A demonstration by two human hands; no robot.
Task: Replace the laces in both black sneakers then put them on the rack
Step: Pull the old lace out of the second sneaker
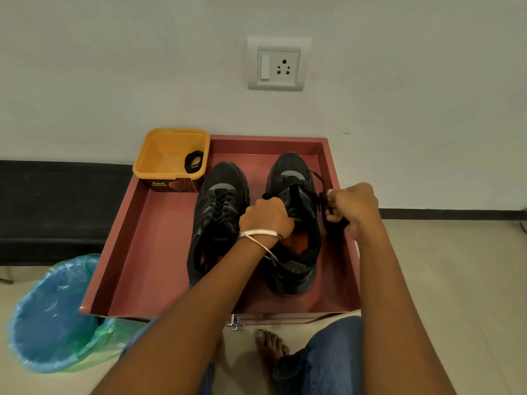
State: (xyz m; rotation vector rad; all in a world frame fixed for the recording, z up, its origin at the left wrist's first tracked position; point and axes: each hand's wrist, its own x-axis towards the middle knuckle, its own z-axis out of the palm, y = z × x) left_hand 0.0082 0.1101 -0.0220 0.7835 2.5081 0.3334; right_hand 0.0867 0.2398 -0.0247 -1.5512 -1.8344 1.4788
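While the right sneaker [296, 223] sits right of centre in the red tray [148, 252], the left hand [266, 216] grips its tongue and the right hand [353, 208] pinches the black lace [320, 195]. A hard tug could snag the lace in an eyelet or tip the shoe against the left sneaker [218, 218]; the spare lace [194, 161] waits in the yellow tub [159, 155], upper left.

Both forearms reach forward, bare. The left hand [266, 216], bangles at its wrist, curls its fingers in a grip; the right hand [355, 208] pinches with bent fingers beside it.
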